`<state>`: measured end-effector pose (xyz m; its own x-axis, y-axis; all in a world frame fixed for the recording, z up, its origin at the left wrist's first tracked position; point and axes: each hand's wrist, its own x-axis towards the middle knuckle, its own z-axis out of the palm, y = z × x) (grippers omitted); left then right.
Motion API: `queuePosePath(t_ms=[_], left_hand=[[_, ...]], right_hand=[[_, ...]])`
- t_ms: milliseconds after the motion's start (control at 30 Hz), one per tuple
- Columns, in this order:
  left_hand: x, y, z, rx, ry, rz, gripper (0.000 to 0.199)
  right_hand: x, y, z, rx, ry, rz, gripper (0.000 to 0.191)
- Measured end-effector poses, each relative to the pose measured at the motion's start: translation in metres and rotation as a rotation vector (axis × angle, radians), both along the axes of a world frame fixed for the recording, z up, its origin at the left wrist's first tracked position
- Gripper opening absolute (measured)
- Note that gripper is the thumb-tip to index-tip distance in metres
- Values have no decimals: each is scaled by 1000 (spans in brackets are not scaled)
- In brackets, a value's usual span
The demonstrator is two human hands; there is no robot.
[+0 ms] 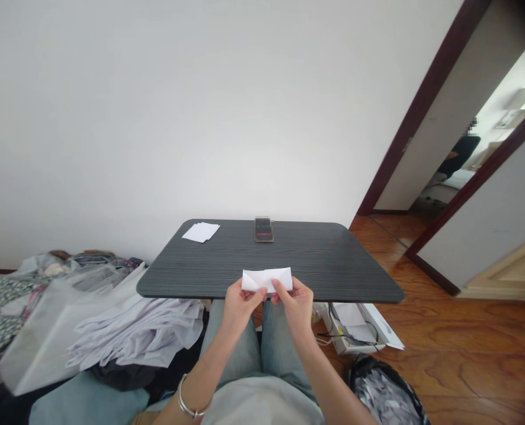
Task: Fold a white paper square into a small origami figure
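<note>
A folded piece of white paper point(258, 280) is held between my two hands at the near edge of the dark table point(315, 260). My left hand point(239, 306) pinches its left part, thumb on top and fingers beneath. On the right side, my right hand point(297, 301) grips it the same way, its thumb lying across the paper near the middle. Slanting creases show on the paper's face. The fingers under the paper are mostly hidden.
Several white sheets point(200, 232) lie at the table's far left, and a phone point(263, 230) at the back middle. Clothes and bags point(134, 330) are heaped on the left. A box with cables point(355, 330) and a black bag point(384, 389) stand right. A person point(461, 154) shows through the doorway.
</note>
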<state>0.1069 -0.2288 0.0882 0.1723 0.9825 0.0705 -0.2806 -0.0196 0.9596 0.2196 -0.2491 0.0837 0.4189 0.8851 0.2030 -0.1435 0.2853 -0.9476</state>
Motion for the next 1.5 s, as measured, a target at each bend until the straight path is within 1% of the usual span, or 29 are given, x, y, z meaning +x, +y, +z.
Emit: queuePosePath(t_ms=[133,300,400,467,533,600,667,800,933,1100,1167,1267,1333,1500], left_hand=[[0,1,-2,13,13,3,29],[0,0,-1,66,-7,-9,29],[0,0,0,115,-15,45,28],[1,0,2,148,-17,114,33],[1,0,4,168,-25,160,46],[1,-1,6,162,-36,157,60],[1,-1,7,136,-42,136,67],[0,-2,9,107,-42,120,70],[-1,-1,10,80,-8,114,74],[-3,0,10,50,26,112,74],[-3,0,9,66,33,124,71],[-3,1,5,82,50,151,48],[-3,2,3,81,61,154,38],[-3,3,3,71,69,163,32]], right_hand=[[2,1,-1,25,12,21,26],[4,2,-2,39,33,15,28],[4,2,-1,42,35,14,27],[4,1,-1,45,31,4,26],[4,1,0,45,38,1,29],[4,1,-1,45,58,5,34],[4,2,-2,46,78,4,39],[6,2,-4,40,74,4,44],[8,2,-3,24,59,27,43],[9,3,-3,8,73,59,33],[10,4,-4,1,84,79,29],[10,4,-4,-7,105,90,27],[11,4,-4,-8,119,89,27],[14,5,-4,-26,134,104,23]])
